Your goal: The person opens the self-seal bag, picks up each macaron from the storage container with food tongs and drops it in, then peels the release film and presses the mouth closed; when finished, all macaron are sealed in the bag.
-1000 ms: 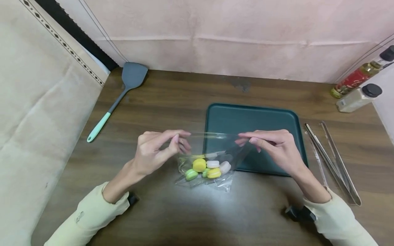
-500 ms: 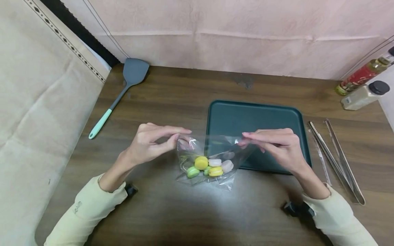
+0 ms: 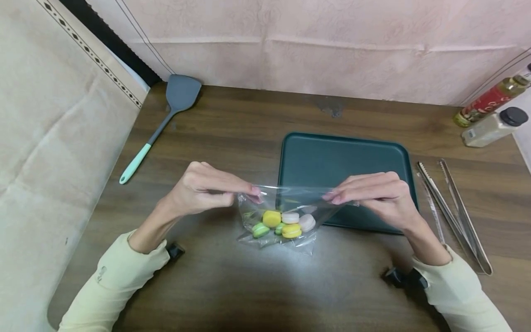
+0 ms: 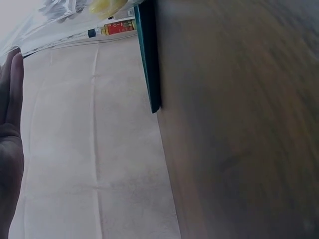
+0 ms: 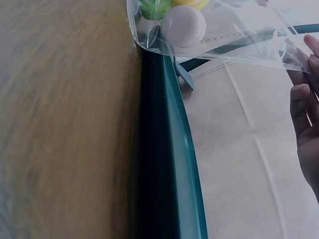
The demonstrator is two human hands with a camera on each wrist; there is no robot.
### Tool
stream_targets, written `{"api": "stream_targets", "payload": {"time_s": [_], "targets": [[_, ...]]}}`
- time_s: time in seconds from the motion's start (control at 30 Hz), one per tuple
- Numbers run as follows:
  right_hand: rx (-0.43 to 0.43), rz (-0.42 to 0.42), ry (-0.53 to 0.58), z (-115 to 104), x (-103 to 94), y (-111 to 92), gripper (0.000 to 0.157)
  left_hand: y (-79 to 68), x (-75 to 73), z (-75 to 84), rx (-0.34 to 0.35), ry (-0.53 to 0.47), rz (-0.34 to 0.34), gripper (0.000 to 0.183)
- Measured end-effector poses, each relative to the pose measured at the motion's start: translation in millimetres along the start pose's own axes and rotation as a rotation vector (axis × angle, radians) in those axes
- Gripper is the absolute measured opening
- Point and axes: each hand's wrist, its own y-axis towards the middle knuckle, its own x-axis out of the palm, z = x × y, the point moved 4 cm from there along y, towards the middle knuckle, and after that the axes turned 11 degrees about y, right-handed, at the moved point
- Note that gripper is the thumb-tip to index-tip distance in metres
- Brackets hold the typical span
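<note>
A clear plastic bag (image 3: pixel 286 193) hangs between my two hands, its top edge stretched from side to side. Inside its lower part lie several macarons (image 3: pixel 292 230), yellow, green and white. My left hand (image 3: pixel 203 186) grips the bag's upper left corner, fingertips at the film. At the opposite upper corner, my right hand (image 3: pixel 377 193) pinches the film between thumb and fingers. The right wrist view shows the right fingers (image 5: pixel 299 94) by the bag's edge and a white macaron (image 5: pixel 183 26) close up. Only part of the left hand (image 4: pixel 10 114) shows in the left wrist view.
Behind the bag lies a dark green tray (image 3: pixel 344 157). Metal tongs (image 3: pixel 460 216) rest to its right. A grey spatula with a mint handle (image 3: pixel 159 129) lies at the left. An oil bottle (image 3: pixel 491 101) and a black-capped jar (image 3: pixel 493 127) stand at the back right.
The left fingers have come down over the bag's top left corner and the thumb has moved lower. The right fingers have shifted along the top edge. The bag's mouth looks flatter.
</note>
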Motion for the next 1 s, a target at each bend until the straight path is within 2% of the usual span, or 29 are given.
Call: {"api": "stream_targets", "payload": {"time_s": [0.13,0.3,0.4,0.57,0.7,0.8,0.83,0.9,1.0], "targets": [[0.004,-0.016,0.012,-2.1,-0.6,0.9,0.022,1.0,-0.6,0.4,-0.031,0.014,-0.009,0.023],[0.010,-0.033,-0.034,-5.4,-0.4,2.5,0.021,1.8,0.0,0.2,-0.073,0.070,0.012,0.031],[-0.009,-0.047,-0.082,-7.8,-0.1,4.8,0.022,2.8,0.0,0.8,-0.074,0.094,0.037,0.034],[-0.019,-0.050,-0.145,-9.4,1.2,7.8,0.020,6.0,1.6,3.5,-0.063,0.189,0.113,0.019],[0.011,-0.050,-0.212,-11.0,1.1,9.2,0.021,9.4,8.4,7.1,-0.090,0.283,0.217,0.030],[0.039,-0.065,-0.251,-13.6,-0.9,10.0,0.023,10.5,12.7,11.2,-0.101,0.321,0.257,0.010],[0.045,-0.078,-0.254,-14.4,-1.9,9.7,0.023,10.9,13.4,12.5,-0.102,0.328,0.256,0.002],[0.070,-0.130,-0.243,-16.5,-4.0,9.1,0.023,11.1,14.8,14.1,-0.105,0.343,0.254,0.014],[0.164,-0.235,-0.222,-20.0,-7.4,9.0,0.028,11.0,16.5,14.5,-0.114,0.358,0.257,0.027]]}}
